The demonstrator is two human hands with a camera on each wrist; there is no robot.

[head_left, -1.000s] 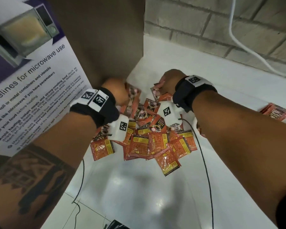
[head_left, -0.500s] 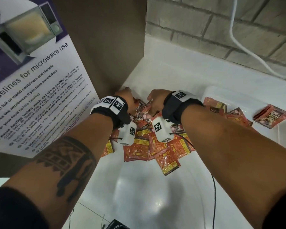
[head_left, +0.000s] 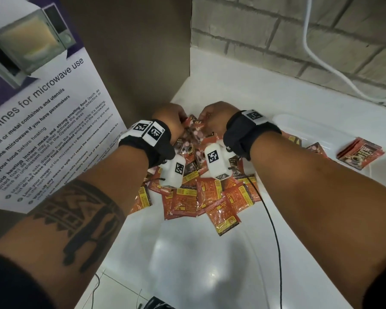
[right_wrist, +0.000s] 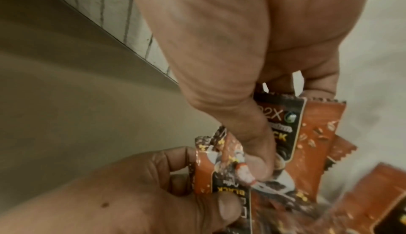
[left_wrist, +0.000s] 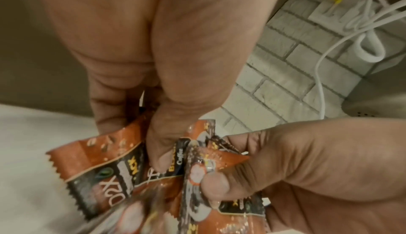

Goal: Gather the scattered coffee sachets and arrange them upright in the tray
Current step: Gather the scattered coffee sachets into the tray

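Worktop (head_left: 187, 259), white and glossy, lies nearest, with a black cable (head_left: 274, 230) trailing across it. Beyond, a loose pile of orange coffee sachets (head_left: 212, 197) lies flat, overlapping. Above the pile's far edge, the left hand (head_left: 172, 118) and right hand (head_left: 214, 117) meet, each curled round a bunch of sachets (head_left: 193, 130), thumbs pinching the packets. To the right sits a clear tray (head_left: 379, 172) with a small stack of sachets (head_left: 361, 156) lying in it. Behind rise a brick wall (head_left: 276, 36) and a microwave poster (head_left: 42, 108).

Tray (head_left: 379, 175) partly behind right forearm; sachet pile (head_left: 205, 195) partly under hands.
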